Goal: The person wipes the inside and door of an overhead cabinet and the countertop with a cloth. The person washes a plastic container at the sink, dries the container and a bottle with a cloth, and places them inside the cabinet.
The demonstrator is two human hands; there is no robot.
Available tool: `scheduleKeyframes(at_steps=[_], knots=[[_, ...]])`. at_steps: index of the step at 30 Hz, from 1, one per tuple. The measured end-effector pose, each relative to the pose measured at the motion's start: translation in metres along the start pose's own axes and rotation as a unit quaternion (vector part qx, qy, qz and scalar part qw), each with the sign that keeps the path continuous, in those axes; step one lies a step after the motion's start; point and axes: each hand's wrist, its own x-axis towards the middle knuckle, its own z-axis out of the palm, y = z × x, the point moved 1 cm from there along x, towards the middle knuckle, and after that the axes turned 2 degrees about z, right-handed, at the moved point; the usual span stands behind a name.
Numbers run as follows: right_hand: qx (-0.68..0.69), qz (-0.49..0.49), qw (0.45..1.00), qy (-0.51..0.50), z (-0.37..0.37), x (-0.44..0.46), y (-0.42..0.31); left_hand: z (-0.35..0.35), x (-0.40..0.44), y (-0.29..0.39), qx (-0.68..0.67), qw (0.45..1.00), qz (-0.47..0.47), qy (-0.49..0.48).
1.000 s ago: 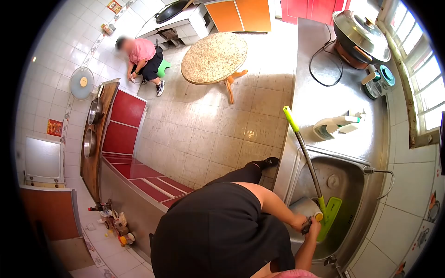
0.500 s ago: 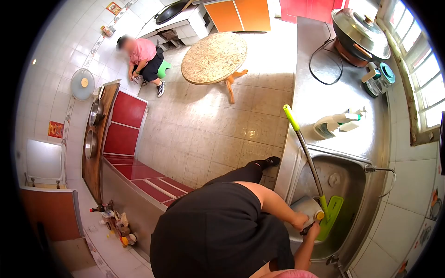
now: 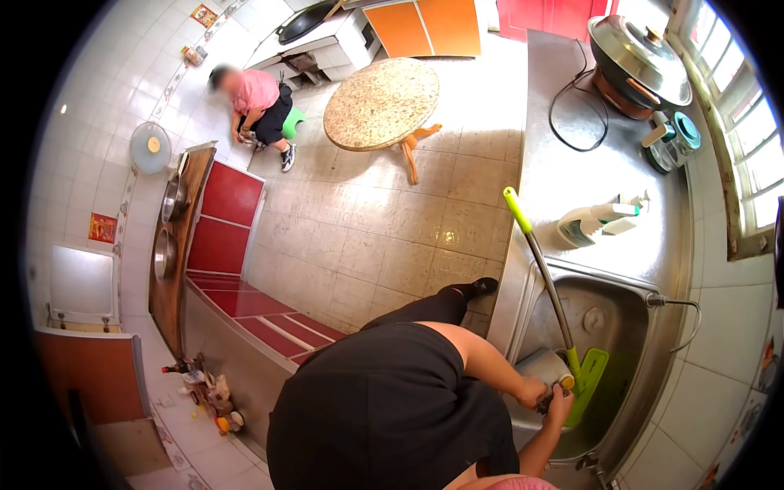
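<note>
My left hand (image 3: 532, 393) and my right hand (image 3: 560, 404) are close together over the sink (image 3: 592, 306). Both are closed around a small dark thing (image 3: 545, 400) whose kind I cannot make out. Just beyond them is a grey container (image 3: 539, 364) in the sink, partly hidden by my left forearm. A round yellow piece (image 3: 566, 381) shows close to my fingers. Beside the hands, a mop with a lime-green grip and steel handle (image 3: 549, 278) leans on the sink edge, its flat green head (image 3: 590, 384) down in the basin.
A curved faucet (image 3: 682, 302) reaches from the wall side. On the steel counter are white spray bottles (image 3: 584, 224), a glass jug (image 3: 674, 145), a lidded pot (image 3: 641, 61) and a black cord (image 3: 563, 143). A person (image 3: 257, 98) sits on a green stool past a round table (image 3: 382, 102).
My hands have shifted slightly at the dark thing, the right hand moving up a little. The whole view has drifted slightly. The seated person's hands have moved a little.
</note>
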Motion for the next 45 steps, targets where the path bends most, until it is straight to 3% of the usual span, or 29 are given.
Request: scheduleKeyframes(at_steps=[8, 14, 20, 23, 29, 31, 33, 35, 37, 38, 39, 40, 42, 45], knots=[[0.055, 0.058, 0.994, -0.075, 0.000, 0.006, -0.004, -0.003, -0.003, 0.004, 0.009, 1.000, 0.012, 0.001], [0.109, 0.043, 0.990, -0.077, -0.003, 0.017, 0.016, -0.015, -0.011, 0.013, 0.005, 0.998, -0.024, -0.052], [0.121, 0.042, 0.990, -0.065, -0.005, 0.019, 0.020, -0.017, -0.014, 0.017, 0.008, 0.999, -0.029, -0.045], [0.106, 0.055, 0.990, -0.069, -0.007, 0.017, 0.016, -0.008, -0.008, 0.010, -0.001, 0.999, -0.026, -0.041], [0.202, 0.107, 0.972, -0.053, -0.023, 0.015, 0.044, 0.001, 0.002, 0.000, 0.041, 0.998, -0.012, -0.053], [0.217, 0.123, 0.961, -0.116, -0.026, -0.005, 0.020, 0.006, 0.005, -0.006, 0.015, 0.999, 0.037, -0.035], [0.232, 0.102, 0.954, -0.162, -0.033, 0.013, 0.038, -0.001, -0.001, 0.001, 0.040, 0.999, 0.007, -0.008], [0.223, 0.112, 0.961, -0.117, -0.015, -0.022, -0.009, -0.015, -0.013, 0.011, 0.020, 1.000, -0.007, 0.008], [0.091, 0.059, 0.991, -0.078, -0.008, -0.006, -0.001, 0.003, -0.005, -0.009, 0.038, 0.996, 0.048, 0.059], [0.045, 0.043, 0.995, -0.079, -0.002, -0.009, -0.024, -0.023, -0.011, 0.015, 0.030, 0.999, 0.000, -0.044], [0.020, 0.039, 0.996, -0.076, 0.003, -0.009, -0.030, -0.018, -0.009, 0.014, 0.008, 0.999, -0.016, -0.036], [-0.006, 0.035, 0.997, -0.074, 0.003, -0.006, -0.029, -0.020, -0.007, 0.015, 0.023, 0.998, -0.023, -0.045], [-0.052, 0.003, 0.998, 0.029, 0.013, 0.021, 0.027, -0.021, -0.008, 0.012, 0.017, 0.998, -0.021, -0.051], [-0.005, 0.000, 0.999, 0.053, 0.017, 0.028, 0.043, -0.013, -0.005, 0.003, -0.016, 0.999, -0.008, -0.045]])
